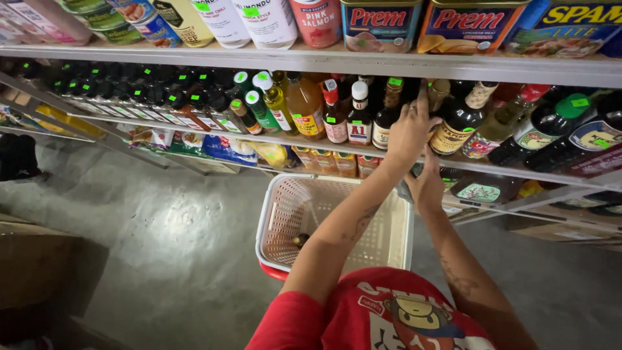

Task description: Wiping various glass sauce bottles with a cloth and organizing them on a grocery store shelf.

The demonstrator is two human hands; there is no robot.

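A person in a red printed shirt [395, 317] reaches both bare arms toward a grocery shelf [453, 68] crowded with sauce bottles. At far left, rows of small dark bottles with black caps [129, 91] run back along the middle shelf, followed by green-capped bottles [259, 107], an amber bottle [306, 107] and a few small brown bottles with white labels [358, 116]. Below them a pale plastic shopping basket [285, 220] with a red base sits on the concrete floor [162, 233], just in front of the person, with one small dark item lying at its bottom. The left hand [409, 133] is raised to the middle shelf, its fingers spread and curled around the neck of a dark bottle [389, 113] standing among the others; a ring shows on one finger. The right hand [427, 188] is lower, at the shelf's front edge, just under the left; whether its fingers hold anything cannot be told from this angle. To the right stand larger dark bottles [544, 129], one with a green cap, and tins [466, 26] line the top shelf.
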